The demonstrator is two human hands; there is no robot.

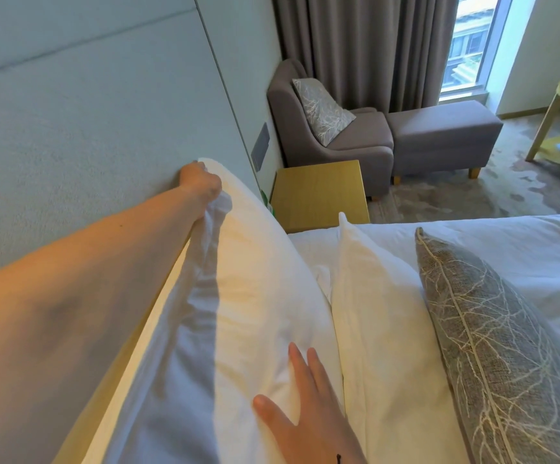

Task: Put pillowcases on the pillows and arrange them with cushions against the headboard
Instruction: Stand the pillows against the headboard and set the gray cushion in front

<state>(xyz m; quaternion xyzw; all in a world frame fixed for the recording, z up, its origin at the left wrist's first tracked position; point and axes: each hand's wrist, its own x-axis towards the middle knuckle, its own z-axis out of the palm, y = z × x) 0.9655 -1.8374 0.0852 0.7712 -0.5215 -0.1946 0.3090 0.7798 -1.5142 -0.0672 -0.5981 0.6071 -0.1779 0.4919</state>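
Pillow (255, 279), white-cased, stood on edge along the headboard (87, 128) through the middle of the frame. I judged it light, soft and floppy, its cotton apt to slide, so the corners and top seam looked the surest holds. My left hand (201, 180), arm stretched toward upper centre-left, was curled round the far top corner, bunching the fabric. My right hand (305, 413), at lower centre, lay flat on the pillow's face, fingers straight and spread, gripping nothing. A second pillow (379, 313) and a grey cushion (506, 346) leaned just right of it.
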